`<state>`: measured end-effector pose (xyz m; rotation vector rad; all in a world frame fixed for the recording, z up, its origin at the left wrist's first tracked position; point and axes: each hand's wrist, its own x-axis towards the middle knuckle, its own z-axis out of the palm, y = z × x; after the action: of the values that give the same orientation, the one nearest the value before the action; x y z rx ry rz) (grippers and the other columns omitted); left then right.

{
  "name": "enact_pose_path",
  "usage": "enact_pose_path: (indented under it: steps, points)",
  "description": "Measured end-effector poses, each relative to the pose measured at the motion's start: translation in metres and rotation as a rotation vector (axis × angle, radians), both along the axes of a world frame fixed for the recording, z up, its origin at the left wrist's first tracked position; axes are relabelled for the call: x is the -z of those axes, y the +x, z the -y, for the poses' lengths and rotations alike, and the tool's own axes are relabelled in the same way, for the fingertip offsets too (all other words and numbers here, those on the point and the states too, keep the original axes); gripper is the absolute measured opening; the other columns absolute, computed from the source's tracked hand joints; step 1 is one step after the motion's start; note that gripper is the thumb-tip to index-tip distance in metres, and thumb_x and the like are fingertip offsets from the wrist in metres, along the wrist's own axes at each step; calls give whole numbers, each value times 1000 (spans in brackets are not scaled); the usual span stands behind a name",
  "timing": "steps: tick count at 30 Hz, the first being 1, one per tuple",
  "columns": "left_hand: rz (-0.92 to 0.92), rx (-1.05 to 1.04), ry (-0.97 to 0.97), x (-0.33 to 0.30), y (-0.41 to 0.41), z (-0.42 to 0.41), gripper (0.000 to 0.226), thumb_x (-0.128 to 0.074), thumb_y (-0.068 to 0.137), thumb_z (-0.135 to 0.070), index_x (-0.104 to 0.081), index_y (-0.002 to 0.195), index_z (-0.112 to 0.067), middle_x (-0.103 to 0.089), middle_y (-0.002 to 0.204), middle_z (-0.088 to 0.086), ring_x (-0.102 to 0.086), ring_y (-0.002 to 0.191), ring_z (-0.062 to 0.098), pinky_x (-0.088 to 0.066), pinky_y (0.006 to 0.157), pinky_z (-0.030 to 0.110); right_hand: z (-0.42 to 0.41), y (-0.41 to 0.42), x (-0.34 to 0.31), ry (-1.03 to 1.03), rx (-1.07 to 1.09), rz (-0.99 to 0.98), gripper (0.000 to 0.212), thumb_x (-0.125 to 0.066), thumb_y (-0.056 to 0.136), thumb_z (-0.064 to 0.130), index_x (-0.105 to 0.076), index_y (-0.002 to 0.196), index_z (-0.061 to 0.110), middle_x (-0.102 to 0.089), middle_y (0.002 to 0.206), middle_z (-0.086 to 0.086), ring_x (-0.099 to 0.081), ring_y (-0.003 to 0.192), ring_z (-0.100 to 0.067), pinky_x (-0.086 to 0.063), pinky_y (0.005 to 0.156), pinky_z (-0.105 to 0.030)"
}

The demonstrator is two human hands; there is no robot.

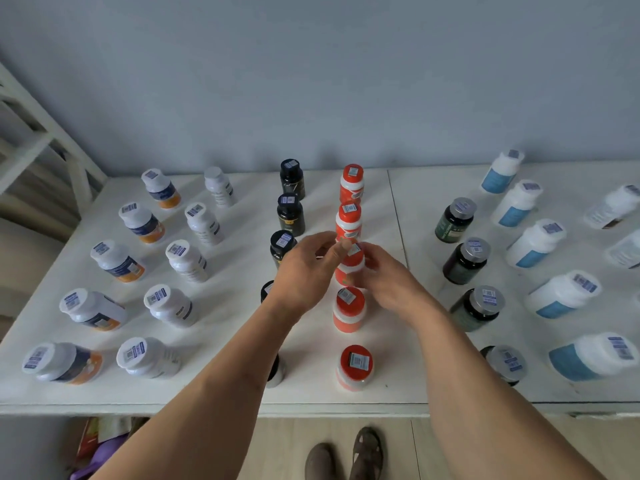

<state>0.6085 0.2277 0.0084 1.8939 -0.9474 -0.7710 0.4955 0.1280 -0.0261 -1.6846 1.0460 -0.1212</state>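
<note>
A column of orange-capped white bottles runs down the middle of the white table [391, 382]. Both my hands meet at the third orange bottle [349, 271] of that column, which stands upright. My left hand [306, 271] comes from the left, with curled fingers and its thumb tip at the bottle's cap, next to the barcode sticker. My right hand [389, 284] wraps its fingers round the bottle's right side. Two other orange bottles [349, 310] stand nearer to me and two stand farther back.
Left of my arms stand rows of white bottles with navy-orange labels [116, 263] and plain white bottles [187, 261]. Black bottles [291, 214] line up beside the orange column. Dark bottles with silver caps [465, 261] and blue-labelled white bottles [535, 242] fill the right. A white frame [41, 133] leans at far left.
</note>
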Motion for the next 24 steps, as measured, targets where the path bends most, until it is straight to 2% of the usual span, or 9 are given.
enact_pose_path:
  steps: [2,4,7,10,12,16,19,21,24]
  points:
    - [-11,-24,37,0,1,6,48,-50,98,-47,-54,137,-20,-61,129,-4,-52,101,4,-39,83,17,5,7,3,6,-38,-8,59,-68,92,32,-45,146,28,-55,146,0,-48,137,-26,-35,116,-53]
    - [-48,-29,55,0,2,13,44,-49,98,-48,-56,134,-22,-60,113,-15,-55,88,-2,-36,72,7,7,10,4,-1,-26,-8,58,-71,91,32,-47,143,26,-58,143,0,-51,134,-26,-35,116,-52]
    - [-148,-41,45,-4,3,21,28,-54,94,-52,-56,115,-34,-56,90,-30,-54,78,-13,-40,66,4,10,5,1,-71,73,27,59,-73,86,43,-49,138,27,-61,135,3,-59,122,-22,-44,110,-46]
    - [-233,-29,4,-8,3,30,36,-66,87,-52,-63,113,-28,-69,101,-17,-66,92,1,-49,80,17,6,-1,-15,-157,103,84,61,-72,83,52,-48,133,27,-57,118,11,-57,104,-11,-48,90,-26]
    - [-288,-46,-24,-11,5,34,38,-72,85,-44,-68,115,-21,-74,101,-7,-71,92,9,-52,82,22,4,-6,-20,-172,87,107,59,-71,83,54,-49,130,28,-59,117,11,-61,105,-12,-50,91,-29]
    - [-483,-15,-110,-14,14,37,37,-71,87,-30,-69,117,-7,-75,107,10,-71,100,25,-55,93,37,4,-22,-25,24,42,209,56,-65,84,61,-56,131,33,-66,121,10,-63,114,-13,-49,105,-45]
    - [-495,-23,-93,-14,12,37,41,-70,85,-37,-70,116,-10,-76,102,7,-71,96,20,-55,92,32,-2,-21,-25,-63,86,219,59,-75,77,58,-53,124,30,-67,112,8,-65,104,-12,-52,92,-32]
    - [-486,-30,-71,-13,9,37,49,-73,80,-47,-70,115,-12,-76,104,5,-71,100,22,-53,98,39,-8,-18,-27,-162,146,200,58,-79,76,52,-47,120,31,-63,108,9,-64,98,-9,-50,80,-23]
    - [-539,-4,-108,-12,13,36,52,-72,82,-44,-68,119,-8,-74,110,9,-70,104,26,-50,102,44,-9,-20,-33,-32,94,231,60,-66,80,61,-49,129,32,-64,116,7,-65,101,-9,-53,85,-27]
